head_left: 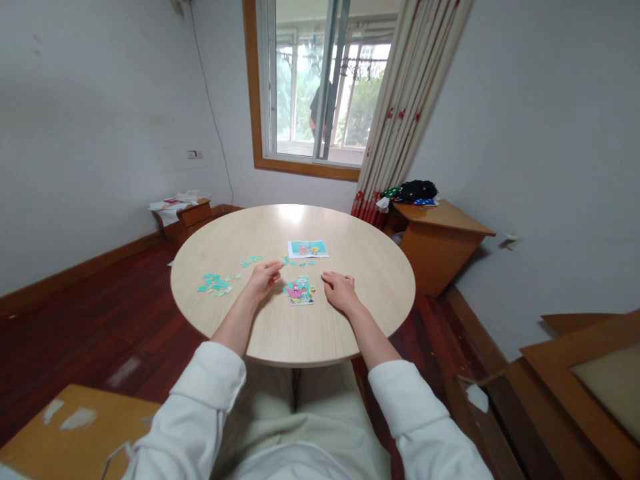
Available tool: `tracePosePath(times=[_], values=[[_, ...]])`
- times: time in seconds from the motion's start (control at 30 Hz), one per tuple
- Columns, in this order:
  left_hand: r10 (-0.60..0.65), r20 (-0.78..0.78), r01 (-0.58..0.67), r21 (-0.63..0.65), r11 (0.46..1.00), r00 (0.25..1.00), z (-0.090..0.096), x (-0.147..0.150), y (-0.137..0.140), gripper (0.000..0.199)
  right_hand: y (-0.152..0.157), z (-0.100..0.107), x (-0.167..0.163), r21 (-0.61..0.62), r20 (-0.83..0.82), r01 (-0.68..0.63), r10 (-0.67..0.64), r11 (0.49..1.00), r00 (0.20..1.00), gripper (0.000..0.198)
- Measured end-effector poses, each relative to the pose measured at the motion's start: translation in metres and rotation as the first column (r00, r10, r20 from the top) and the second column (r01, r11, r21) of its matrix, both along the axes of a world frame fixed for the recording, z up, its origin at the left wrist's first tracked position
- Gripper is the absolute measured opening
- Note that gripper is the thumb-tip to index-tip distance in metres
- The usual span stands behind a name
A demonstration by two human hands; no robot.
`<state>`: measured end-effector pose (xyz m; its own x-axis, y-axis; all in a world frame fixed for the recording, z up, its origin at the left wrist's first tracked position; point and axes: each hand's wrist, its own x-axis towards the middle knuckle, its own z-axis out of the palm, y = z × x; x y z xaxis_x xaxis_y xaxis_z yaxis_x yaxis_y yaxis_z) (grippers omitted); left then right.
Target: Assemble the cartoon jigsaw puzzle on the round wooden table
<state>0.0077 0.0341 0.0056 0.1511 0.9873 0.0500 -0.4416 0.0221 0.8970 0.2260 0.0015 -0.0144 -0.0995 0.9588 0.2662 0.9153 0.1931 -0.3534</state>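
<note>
A partly joined jigsaw puzzle (300, 291) with a pink figure lies on the round table (300, 337) between my hands. My left hand (265, 279) is just left of and above it, thumb and fingers closed in a pinch; whatever is between the fingertips is too small to make out. To the right of the puzzle, my right hand (341, 291) rests on the tabletop with its fingers stretched toward the puzzle, holding nothing that I can see. Several loose pieces (300, 264) lie in a row beyond the puzzle, below a printed picture sheet (308, 249).
A heap of turquoise puzzle pieces (215, 284) lies at the table's left, with a smaller group (251, 261) farther back. A wooden cabinet (440, 233) topped with cloths stands at the right, close to the curtain (395, 127). A person (320, 110) shows through the window.
</note>
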Motion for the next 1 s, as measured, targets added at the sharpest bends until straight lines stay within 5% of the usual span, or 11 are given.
tracePosePath(times=[0.6, 1.0], values=[[-0.088, -0.02, 0.088, 0.02, 0.996, 0.996, -0.007, 0.002, 0.003, 0.03, 0.002, -0.003, 0.001, 0.011, -0.039, 0.008, -0.007, 1.0, 0.999, 0.035], [-0.03, 0.062, 0.031, -0.015, 0.999, 0.998, 0.001, 0.003, -0.001, 0.036, 0.002, -0.002, 0.001, 0.003, -0.074, 0.05, -0.05, 0.999, 0.996, 0.036]])
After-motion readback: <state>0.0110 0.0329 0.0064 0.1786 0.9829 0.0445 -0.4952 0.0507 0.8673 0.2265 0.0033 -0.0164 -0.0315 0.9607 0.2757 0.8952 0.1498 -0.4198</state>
